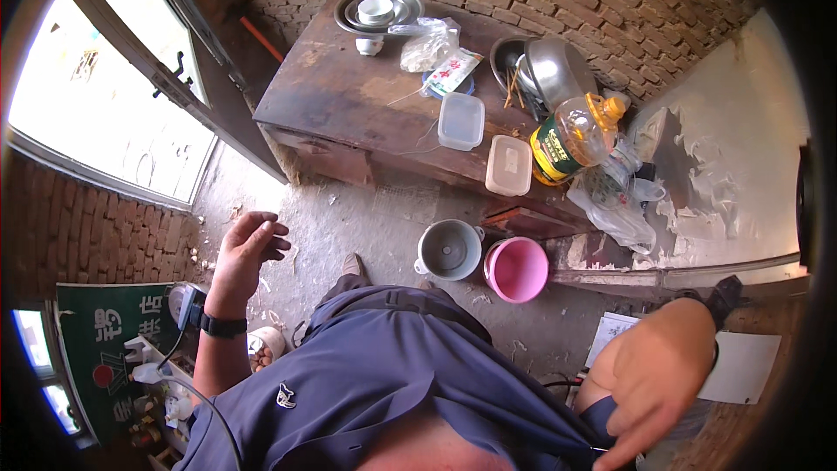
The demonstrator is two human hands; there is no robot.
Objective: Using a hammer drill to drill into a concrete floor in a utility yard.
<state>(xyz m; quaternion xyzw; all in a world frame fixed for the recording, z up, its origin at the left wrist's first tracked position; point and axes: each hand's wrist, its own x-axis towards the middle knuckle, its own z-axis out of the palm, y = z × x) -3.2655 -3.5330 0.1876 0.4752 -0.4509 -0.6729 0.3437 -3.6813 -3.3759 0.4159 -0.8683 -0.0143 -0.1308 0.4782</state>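
Observation:
My left hand (252, 247) is raised over the floor at the left, a black band round its wrist. Its fingers are loosely bent and apart, with nothing in them. My right hand (667, 366) is close to the camera at the lower right, beside the side of my blue shirt (375, 375). Its index finger stretches downward, apart from the thumb, and I see nothing held. A tiny pale thing by those fingertips is too small to name. Past my feet stand a grey bucket (449, 249) and a pink bucket (516, 270), side by side.
A brown wooden table (340, 96) carries a steel basin (410, 2), plastic bags, two lidded containers, a steel pot (558, 70) and an oil bottle (571, 141). A door (131, 44) stands at the left. White papers (741, 366) lie by my right hand.

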